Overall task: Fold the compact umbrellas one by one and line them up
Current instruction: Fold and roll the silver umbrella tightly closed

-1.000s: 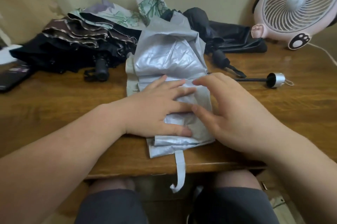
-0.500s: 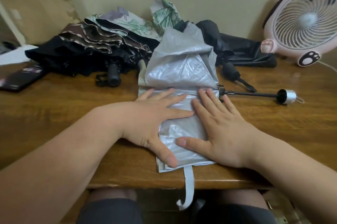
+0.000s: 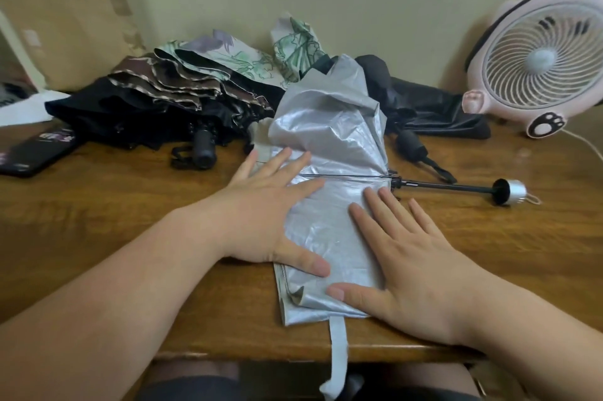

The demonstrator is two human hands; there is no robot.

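At the rear of the table point(image 3: 98, 205) lie loose umbrellas point(image 3: 169, 100) and a fan point(image 3: 538, 64). The left hand point(image 3: 261, 214) and right hand point(image 3: 414, 263) lie flat, fingers straight, on the silver umbrella point(image 3: 332, 139), farther apart than earlier.

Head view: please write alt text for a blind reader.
A left hand and a right hand press flat on a shiny silver compact umbrella on a brown wooden table. Behind lie a pile of dark umbrellas and a round pink fan.

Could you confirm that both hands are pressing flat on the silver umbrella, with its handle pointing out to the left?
Not quite: the head view shows the handle pointing out to the right. The left hand and right hand do press flat on the silver umbrella.
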